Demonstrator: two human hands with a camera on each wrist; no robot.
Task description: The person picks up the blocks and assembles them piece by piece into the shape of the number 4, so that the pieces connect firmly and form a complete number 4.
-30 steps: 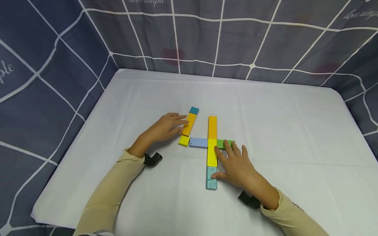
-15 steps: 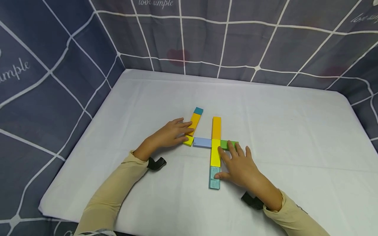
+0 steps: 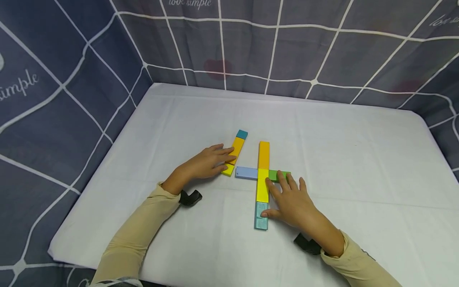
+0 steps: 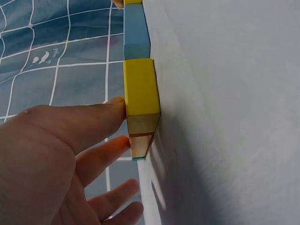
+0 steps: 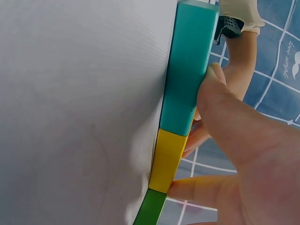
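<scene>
In the head view, wooden blocks lie as a cross: an orange block [image 3: 263, 154] at the far end, yellow [image 3: 262, 192] below it, teal [image 3: 261, 224] nearest, light blue [image 3: 246, 173] to the left and green [image 3: 273, 175] to the right. My right hand [image 3: 293, 204] rests spread over it, thumb on the teal, fingertips at the yellow and green. Left of the cross slants a row: a small yellow block [image 3: 226, 171], an orange block [image 3: 239, 145] and a blue end block [image 3: 242, 134]. My left hand [image 3: 207, 163] touches this row, thumb [image 4: 117, 110] against the small yellow block, other fingers loosely extended.
A white cloth covers the table [image 3: 351, 159]. Dark grey-blue curtain [image 3: 244, 48] with white grid lines hangs behind and at the sides. Black wrist cameras, such as the right one [image 3: 307, 244], sit under both wrists.
My left hand has come nearer along the slanted row, onto its yellow block. That block has turned into line with the row, slightly off the light blue block. My right hand stays put.
</scene>
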